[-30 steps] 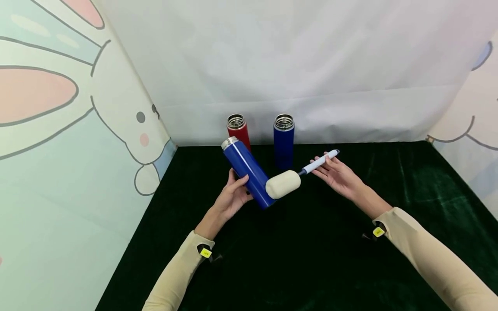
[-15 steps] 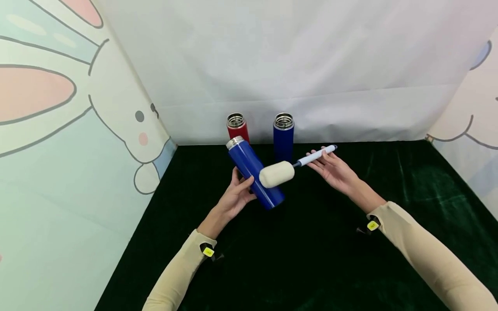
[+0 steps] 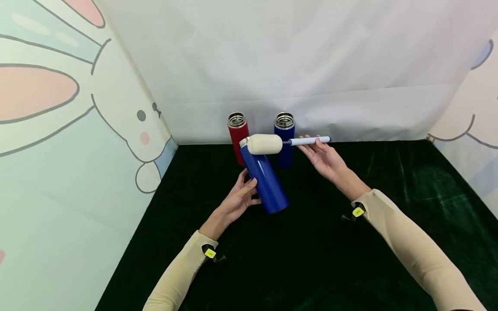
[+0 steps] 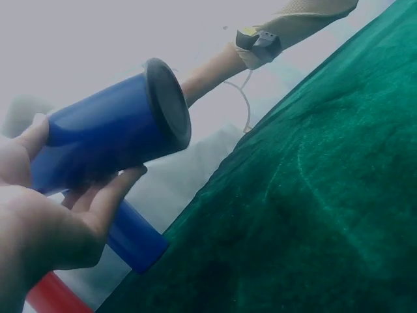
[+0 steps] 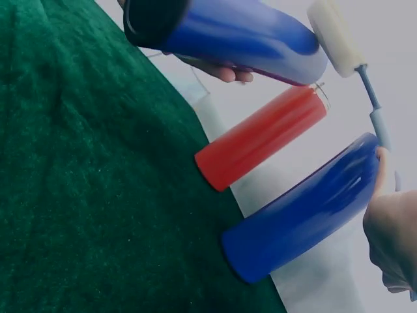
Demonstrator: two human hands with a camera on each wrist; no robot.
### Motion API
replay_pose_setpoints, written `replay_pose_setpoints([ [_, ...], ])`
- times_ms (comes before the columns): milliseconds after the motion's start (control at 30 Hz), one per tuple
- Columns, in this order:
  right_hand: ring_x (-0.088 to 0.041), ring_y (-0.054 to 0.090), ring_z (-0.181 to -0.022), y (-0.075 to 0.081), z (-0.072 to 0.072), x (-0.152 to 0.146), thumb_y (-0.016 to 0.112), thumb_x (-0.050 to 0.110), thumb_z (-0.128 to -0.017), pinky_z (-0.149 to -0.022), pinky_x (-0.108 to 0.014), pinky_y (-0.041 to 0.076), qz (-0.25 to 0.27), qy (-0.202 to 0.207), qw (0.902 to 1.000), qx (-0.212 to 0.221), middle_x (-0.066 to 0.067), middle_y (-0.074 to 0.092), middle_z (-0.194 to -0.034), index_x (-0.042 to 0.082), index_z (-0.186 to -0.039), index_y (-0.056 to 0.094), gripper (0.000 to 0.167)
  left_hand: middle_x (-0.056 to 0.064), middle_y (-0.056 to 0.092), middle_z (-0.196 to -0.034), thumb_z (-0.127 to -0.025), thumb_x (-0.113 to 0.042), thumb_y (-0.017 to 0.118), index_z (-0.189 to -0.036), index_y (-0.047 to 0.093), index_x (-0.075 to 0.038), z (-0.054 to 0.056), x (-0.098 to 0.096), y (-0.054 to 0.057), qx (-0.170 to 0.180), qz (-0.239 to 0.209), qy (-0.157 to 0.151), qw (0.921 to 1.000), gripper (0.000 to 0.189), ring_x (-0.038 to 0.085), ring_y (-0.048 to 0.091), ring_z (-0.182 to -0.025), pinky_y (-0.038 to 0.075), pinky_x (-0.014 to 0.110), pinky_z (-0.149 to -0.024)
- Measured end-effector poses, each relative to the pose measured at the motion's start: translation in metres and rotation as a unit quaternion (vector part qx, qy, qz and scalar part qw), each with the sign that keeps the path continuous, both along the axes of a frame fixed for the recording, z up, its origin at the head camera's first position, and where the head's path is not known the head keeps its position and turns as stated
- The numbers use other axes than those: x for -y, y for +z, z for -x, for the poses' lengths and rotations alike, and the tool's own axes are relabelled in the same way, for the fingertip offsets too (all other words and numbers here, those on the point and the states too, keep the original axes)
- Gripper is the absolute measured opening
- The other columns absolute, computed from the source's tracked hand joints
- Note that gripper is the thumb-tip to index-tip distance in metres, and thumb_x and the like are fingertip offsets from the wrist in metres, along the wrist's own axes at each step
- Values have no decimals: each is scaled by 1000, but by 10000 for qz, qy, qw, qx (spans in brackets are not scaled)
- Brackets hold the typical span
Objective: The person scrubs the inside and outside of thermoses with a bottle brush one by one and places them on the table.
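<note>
My left hand (image 3: pixel 238 201) grips a blue vacuum flask (image 3: pixel 268 185) by its lower half, tilted with its mouth up and to the left. Its dark base (image 4: pixel 171 107) faces the left wrist camera. In my right hand (image 3: pixel 328 163) is a bottle brush, its pale blue handle (image 3: pixel 305 141) pinched between thumb and fingers. The brush's cream sponge head (image 3: pixel 265 144) lies sideways over the flask's mouth in the head view and hides most of it. From the right wrist, the sponge (image 5: pixel 335 39) shows right at the flask's top end.
A red flask (image 3: pixel 236 131) and a second blue flask (image 3: pixel 285 129) stand uncapped at the back of the dark green cloth (image 3: pixel 311 259). The brush overlaps the standing blue flask in the head view. Behind them hangs a white backdrop (image 3: pixel 311 56); a rabbit-printed wall (image 3: pixel 116 108) is at left.
My right hand has moved up and left, bringing the sponge head from the flask's lower body to its mouth. The held flask has shifted slightly right and turned more upright.
</note>
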State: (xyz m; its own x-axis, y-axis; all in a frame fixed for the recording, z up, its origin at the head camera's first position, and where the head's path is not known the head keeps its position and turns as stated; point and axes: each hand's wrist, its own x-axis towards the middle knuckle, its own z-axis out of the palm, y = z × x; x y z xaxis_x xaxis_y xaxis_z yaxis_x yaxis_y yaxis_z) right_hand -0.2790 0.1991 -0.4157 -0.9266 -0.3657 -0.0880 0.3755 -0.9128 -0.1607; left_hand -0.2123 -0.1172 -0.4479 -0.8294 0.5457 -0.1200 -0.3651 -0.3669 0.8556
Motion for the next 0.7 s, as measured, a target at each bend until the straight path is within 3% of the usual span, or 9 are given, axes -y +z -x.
replay_pose_setpoints([
  [67,-19,37,-151,-1,0,0,45,8,-106,-120,-42,37,37,-16,10000,19,-12,55,-127,9,-104,47,3,15,30,-163,-109,-24,48,-159,-1,-38,-1,0,-1,38,-23,14,10000,71,29,51,-136,52,50,-99],
  [233,-31,59,-131,-5,-2,-2,44,9,-106,-113,-48,46,-132,-39,9998,-151,-14,58,-122,7,-102,56,13,16,33,-159,-110,-27,44,-158,-2,-39,-1,1,0,15,-278,-19,9996,68,24,59,-124,56,43,-91],
  [333,-34,65,-120,-7,-6,-4,43,10,-107,-106,-50,52,-363,6,9985,-402,-15,61,-118,7,-102,59,17,13,37,-156,-109,-26,45,-158,-1,-40,-1,3,1,41,-378,53,9993,68,20,60,-122,56,40,-90],
  [500,-30,65,-123,-13,-18,-13,40,13,-108,-102,-48,55,-747,201,9943,-730,-14,65,-117,9,-104,61,22,12,38,-155,-105,-20,51,-157,1,-40,-1,5,2,41,-421,258,9988,75,20,61,-123,55,40,-93],
  [700,-27,66,-122,-19,-34,-29,40,14,-108,-103,-45,55,-1157,305,9901,-739,-9,61,-124,16,-115,53,15,11,38,-154,-104,-18,52,-157,5,-41,0,8,0,97,-516,451,9976,74,20,63,-121,55,41,-93],
])
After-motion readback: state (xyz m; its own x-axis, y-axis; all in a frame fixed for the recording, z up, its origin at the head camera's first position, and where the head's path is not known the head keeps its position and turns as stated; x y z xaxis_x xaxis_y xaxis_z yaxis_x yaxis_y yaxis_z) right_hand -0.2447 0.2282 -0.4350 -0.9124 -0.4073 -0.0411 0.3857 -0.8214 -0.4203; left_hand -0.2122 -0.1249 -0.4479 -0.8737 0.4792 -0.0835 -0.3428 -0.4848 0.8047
